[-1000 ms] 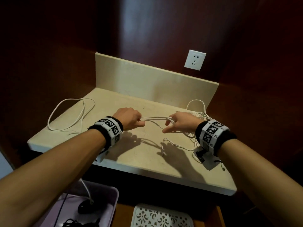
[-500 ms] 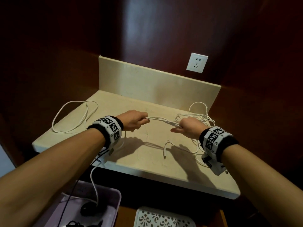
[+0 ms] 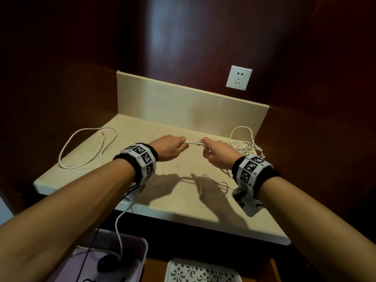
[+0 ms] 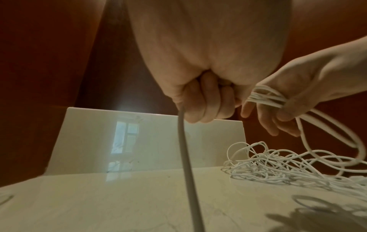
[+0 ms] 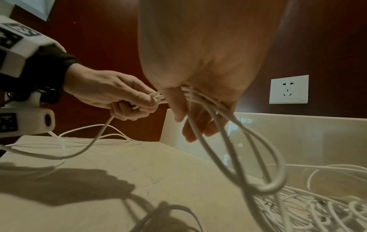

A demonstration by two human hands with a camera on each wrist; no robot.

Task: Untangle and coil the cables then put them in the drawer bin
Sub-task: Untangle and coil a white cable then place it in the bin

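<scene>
Where dark red-brown walls close in on three sides, a pale stone counter (image 3: 166, 202) with a raised backsplash (image 3: 183, 106) fills the middle of the head view, and a white socket (image 3: 238, 77) sits on the wall above its right end. Below the counter's front edge stand a lilac bin (image 3: 140, 259) at left, with dark items inside, and a white patterned tray (image 3: 203, 270) beside it. Both forearms reach over the counter, each with a marker-covered wristband. The left hand (image 3: 168, 148) is closed in a fist round a bundle of white cable (image 3: 193, 142), and one strand drops from under the fist toward the counter. The right hand (image 3: 218, 154) grips the same bundle just beside it, strands pinched between thumb and curled fingers (image 5: 178, 108), with loops hanging below. The two hands are nearly touching above the counter's middle. A tangle (image 4: 278, 169) of white cable lies on the counter's right rear corner. A looser loop (image 3: 85, 147) lies on the left end. A single cable end (image 3: 201, 188) rests on the counter between the wrists.
</scene>
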